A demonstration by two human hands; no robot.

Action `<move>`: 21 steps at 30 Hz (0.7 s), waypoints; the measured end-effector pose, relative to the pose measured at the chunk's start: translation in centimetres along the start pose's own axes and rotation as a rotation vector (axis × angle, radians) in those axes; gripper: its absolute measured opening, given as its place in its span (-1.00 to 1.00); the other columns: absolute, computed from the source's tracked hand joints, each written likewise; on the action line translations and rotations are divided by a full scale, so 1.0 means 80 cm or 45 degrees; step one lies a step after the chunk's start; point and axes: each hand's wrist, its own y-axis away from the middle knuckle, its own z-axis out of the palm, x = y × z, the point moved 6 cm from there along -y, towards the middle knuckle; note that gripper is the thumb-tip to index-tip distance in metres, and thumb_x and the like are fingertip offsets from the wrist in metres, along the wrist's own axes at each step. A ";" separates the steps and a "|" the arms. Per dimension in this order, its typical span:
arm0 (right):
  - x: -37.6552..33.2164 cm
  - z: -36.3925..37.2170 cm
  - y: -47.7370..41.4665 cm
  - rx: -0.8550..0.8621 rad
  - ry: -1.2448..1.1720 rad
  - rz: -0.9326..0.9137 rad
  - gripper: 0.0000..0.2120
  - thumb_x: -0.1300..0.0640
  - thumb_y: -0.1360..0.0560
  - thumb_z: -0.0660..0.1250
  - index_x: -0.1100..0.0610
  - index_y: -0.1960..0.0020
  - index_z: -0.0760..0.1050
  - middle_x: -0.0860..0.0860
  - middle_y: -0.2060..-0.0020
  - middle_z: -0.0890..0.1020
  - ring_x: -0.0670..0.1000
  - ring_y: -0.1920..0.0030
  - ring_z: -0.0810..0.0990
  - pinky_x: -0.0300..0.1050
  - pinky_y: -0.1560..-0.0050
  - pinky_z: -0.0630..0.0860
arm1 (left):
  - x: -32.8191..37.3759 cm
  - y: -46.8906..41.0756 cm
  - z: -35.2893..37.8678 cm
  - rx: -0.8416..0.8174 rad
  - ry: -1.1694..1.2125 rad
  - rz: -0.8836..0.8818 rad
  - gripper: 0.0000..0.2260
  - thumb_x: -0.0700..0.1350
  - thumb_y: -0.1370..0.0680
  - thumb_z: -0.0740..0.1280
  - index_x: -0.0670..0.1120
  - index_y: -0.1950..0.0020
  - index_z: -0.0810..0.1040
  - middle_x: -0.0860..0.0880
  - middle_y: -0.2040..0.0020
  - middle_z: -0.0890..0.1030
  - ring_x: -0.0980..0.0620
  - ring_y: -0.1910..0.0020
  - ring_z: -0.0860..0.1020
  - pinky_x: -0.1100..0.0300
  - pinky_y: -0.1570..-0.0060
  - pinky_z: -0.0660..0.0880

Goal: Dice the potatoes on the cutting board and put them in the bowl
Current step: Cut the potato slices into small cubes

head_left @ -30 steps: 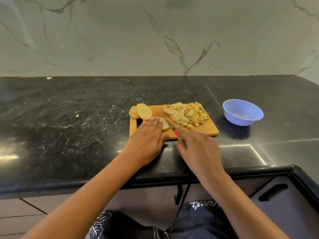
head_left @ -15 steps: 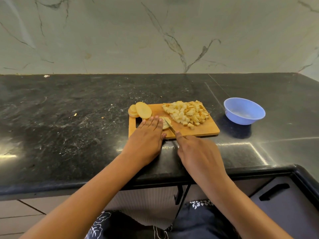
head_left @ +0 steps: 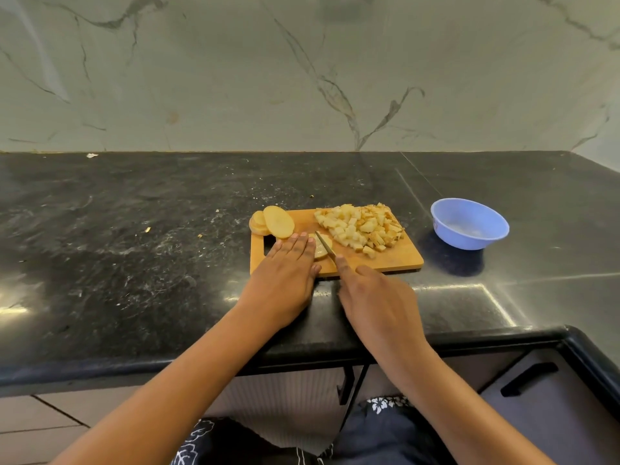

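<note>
On board (head_left: 397,260), pale potato cubes (head_left: 359,226) (heaped), left hand (head_left: 285,280) flat, right hand (head_left: 375,297) gripping knife (head_left: 324,245)

Board (head_left: 396,260) lying on the counter (head_left: 134,263), bowl (head_left: 463,241) standing apart to its right.
Slices (head_left: 273,221) are overlapping at the board's far left corner, and dice (head_left: 360,228) are piling at its far right. Between them, one slice (head_left: 322,247) is lying under the left hand (head_left: 285,273), the knife (head_left: 324,244) crossing it from the right hand (head_left: 372,297).

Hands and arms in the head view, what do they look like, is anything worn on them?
The left hand and right hand are bare, with no gloves, rings, watch or bracelets showing. Both forearms are bare too, no sleeves in view. Near the lap there is dark clothing with a white flower print.
</note>
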 end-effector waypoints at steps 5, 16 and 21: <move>0.012 -0.003 0.011 0.039 -0.045 -0.033 -0.54 0.14 -0.28 0.56 0.13 -0.17 0.60 -0.05 0.52 0.44 -0.05 0.64 0.21 -0.31 0.60 -0.05 | -0.001 0.002 -0.001 0.027 0.006 -0.008 -0.52 0.02 -0.68 -0.10 -0.12 -0.56 -0.04 -0.06 -0.57 -0.01 0.05 -0.54 -0.08 0.17 -0.45 -0.23; 0.023 -0.007 -0.015 0.153 -0.222 0.041 -0.68 0.15 -0.45 0.38 0.11 -0.20 0.58 -0.05 0.46 0.50 -0.03 0.56 0.39 -0.19 0.63 0.22 | -0.004 0.008 -0.001 0.042 -0.003 -0.037 -0.50 0.05 -0.67 -0.11 -0.13 -0.56 -0.05 -0.07 -0.57 -0.02 0.04 -0.54 -0.10 0.16 -0.45 -0.25; 0.019 0.002 -0.022 0.099 -0.140 0.016 -0.68 0.14 -0.47 0.38 0.08 -0.22 0.57 -0.05 0.44 0.51 -0.03 0.54 0.41 -0.20 0.60 0.21 | -0.004 0.009 -0.002 0.060 -0.003 -0.035 -0.51 0.05 -0.67 -0.10 -0.13 -0.56 -0.02 -0.07 -0.57 -0.01 0.05 -0.54 -0.08 0.15 -0.45 -0.24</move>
